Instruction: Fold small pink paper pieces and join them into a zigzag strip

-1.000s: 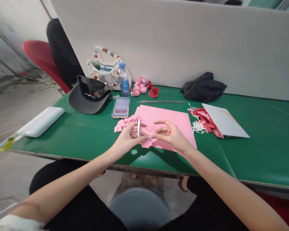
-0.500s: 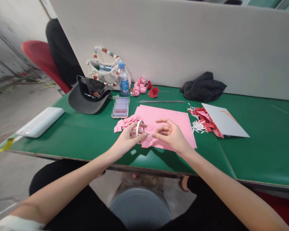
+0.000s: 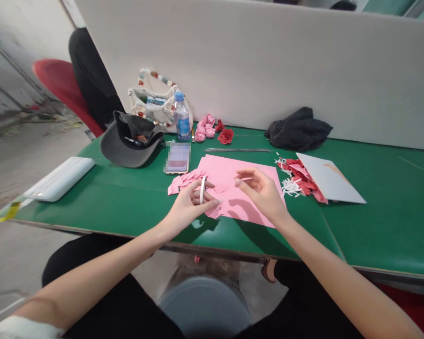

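My left hand (image 3: pixel 183 203) is closed, with a narrow white roll of tape (image 3: pixel 202 190) hanging around its fingers. A pink paper piece (image 3: pixel 214 212) shows just below its thumb, partly covered. My right hand (image 3: pixel 265 195) hovers over the pink paper sheets (image 3: pixel 243 165), thumb and fingertips pinched together; anything between them is too small to make out. A gap separates the two hands. Beside my left hand lies a pile of cut pink pieces (image 3: pixel 183 181).
Right of the sheets are white paper scraps (image 3: pixel 290 187), red pieces (image 3: pixel 305 181) and a white board (image 3: pixel 330 179). Behind stand a phone (image 3: pixel 177 157), cap (image 3: pixel 130 146), bottle (image 3: pixel 183 117), paper flowers (image 3: pixel 225 136), thin wires (image 3: pixel 236 149) and black cloth (image 3: pixel 298 129). A grey bucket (image 3: pixel 205 306) is below.
My right hand has drawn away from my left hand, up and to the right. My left hand stays nearly in place; the tape roll has turned slightly on its fingers.
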`<action>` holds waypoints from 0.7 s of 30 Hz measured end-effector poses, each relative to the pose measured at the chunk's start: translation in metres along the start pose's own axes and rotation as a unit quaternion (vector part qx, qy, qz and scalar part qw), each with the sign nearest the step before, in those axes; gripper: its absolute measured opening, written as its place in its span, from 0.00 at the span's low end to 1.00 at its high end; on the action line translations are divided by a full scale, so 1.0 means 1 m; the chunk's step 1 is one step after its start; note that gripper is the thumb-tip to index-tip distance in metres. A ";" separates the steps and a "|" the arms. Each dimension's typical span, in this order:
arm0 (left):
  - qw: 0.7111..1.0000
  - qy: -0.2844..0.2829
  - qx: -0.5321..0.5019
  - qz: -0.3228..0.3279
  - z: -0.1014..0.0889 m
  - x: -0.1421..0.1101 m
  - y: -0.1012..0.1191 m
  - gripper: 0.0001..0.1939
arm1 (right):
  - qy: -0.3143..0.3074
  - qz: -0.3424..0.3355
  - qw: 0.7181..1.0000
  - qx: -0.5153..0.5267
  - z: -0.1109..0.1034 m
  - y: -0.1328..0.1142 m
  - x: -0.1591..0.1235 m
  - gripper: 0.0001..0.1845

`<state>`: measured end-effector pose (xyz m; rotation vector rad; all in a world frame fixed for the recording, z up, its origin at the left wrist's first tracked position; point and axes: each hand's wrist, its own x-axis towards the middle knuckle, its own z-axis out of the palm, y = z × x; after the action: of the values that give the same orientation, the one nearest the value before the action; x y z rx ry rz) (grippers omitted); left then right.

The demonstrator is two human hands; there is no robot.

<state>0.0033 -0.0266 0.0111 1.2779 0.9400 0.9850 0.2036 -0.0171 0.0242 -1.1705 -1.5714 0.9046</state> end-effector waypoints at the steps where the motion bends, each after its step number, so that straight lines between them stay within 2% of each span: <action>1: 1.000 -0.002 -0.003 0.000 0.000 0.000 0.000 0.21 | -0.034 0.019 0.999 0.023 0.000 -0.002 0.000 0.15; 3: 1.000 -0.013 -0.008 -0.003 0.000 -0.001 0.000 0.21 | -0.102 0.047 0.992 0.057 0.004 -0.005 -0.004 0.17; 5: 1.000 -0.026 -0.011 -0.009 0.001 -0.002 0.001 0.22 | -0.133 0.056 0.988 0.061 0.008 -0.008 -0.008 0.18; 12: 1.000 -0.007 -0.001 -0.021 0.004 -0.004 0.005 0.22 | -0.090 -0.012 0.996 -0.012 0.010 -0.004 -0.010 0.15; 15: 1.000 -0.002 0.000 -0.023 0.004 -0.003 0.003 0.22 | -0.049 -0.095 0.988 -0.114 0.011 -0.002 -0.012 0.15; 17: 1.000 0.001 -0.005 -0.026 0.003 -0.002 0.001 0.22 | -0.016 -0.178 0.964 -0.194 0.014 -0.002 -0.016 0.13; 19: 1.000 0.000 -0.013 -0.025 0.002 -0.001 0.000 0.21 | -0.011 -0.250 0.935 -0.251 0.016 -0.002 -0.020 0.11; 21: 0.999 -0.007 -0.022 -0.024 0.001 -0.001 0.000 0.21 | -0.019 -0.284 0.916 -0.281 0.019 -0.002 -0.023 0.09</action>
<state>0.0037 -0.0278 0.0107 1.2187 0.9306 0.9535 0.1875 -0.0404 0.0147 -0.9692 -2.1266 0.0843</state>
